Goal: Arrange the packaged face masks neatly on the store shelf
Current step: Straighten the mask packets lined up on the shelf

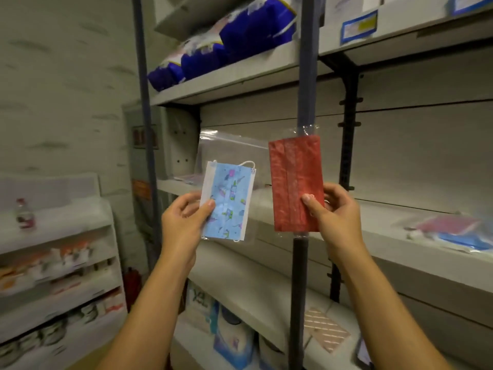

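My left hand [184, 220] pinches the lower left edge of a light blue patterned face mask [229, 201] in a clear bag, held upright in front of the middle shelf [373, 233]. My right hand [333, 212] grips a red face mask [296, 182] in a clear wrapper, held upright beside the blue one, in front of a dark shelf post [304, 76]. Further packaged masks, red and blue [453, 231], lie flat on the middle shelf at the right. A flat packet [189, 178] lies at the shelf's left end.
Blue and white bulky packs [226, 46] fill the upper shelf. Boxes [232, 343] and a pink striped packet [328, 332] sit on the lower shelf. A white rack with small goods [53, 263] stands at the left by the wall.
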A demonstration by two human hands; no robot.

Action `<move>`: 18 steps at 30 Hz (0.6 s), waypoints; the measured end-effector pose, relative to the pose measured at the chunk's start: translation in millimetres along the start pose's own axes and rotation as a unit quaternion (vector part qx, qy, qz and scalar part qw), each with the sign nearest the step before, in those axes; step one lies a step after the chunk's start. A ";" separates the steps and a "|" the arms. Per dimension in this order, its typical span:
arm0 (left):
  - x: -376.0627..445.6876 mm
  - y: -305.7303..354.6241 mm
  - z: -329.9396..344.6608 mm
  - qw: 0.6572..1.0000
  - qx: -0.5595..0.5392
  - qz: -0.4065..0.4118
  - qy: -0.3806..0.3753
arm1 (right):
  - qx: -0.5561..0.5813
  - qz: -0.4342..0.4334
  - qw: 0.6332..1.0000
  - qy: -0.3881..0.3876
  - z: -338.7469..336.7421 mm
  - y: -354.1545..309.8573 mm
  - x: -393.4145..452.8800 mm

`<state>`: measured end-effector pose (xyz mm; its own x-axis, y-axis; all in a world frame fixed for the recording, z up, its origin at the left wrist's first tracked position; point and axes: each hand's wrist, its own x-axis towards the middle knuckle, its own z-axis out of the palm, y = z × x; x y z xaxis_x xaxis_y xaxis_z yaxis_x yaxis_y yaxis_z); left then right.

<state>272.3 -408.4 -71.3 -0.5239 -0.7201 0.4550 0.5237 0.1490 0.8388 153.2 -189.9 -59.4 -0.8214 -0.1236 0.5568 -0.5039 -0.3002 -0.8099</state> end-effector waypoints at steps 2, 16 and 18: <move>15.8 0.0 -28.2 1.000 0.013 0.005 0.010 | 0.007 0.010 1.000 -0.007 31.9 7.3 -2.9; 109.4 -7.8 -157.4 0.996 0.044 0.027 0.068 | 0.047 0.010 0.999 -0.002 190.7 66.5 23.1; 129.4 -15.2 -166.2 0.996 0.042 0.030 0.070 | 0.055 0.011 0.998 -0.005 208.1 77.2 34.7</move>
<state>308.2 -616.5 -74.9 -0.3912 -0.7952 0.4633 0.4907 0.2457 0.8360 141.4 -414.2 -64.2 -0.8287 -0.1397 0.5420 -0.4536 -0.3996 -0.7966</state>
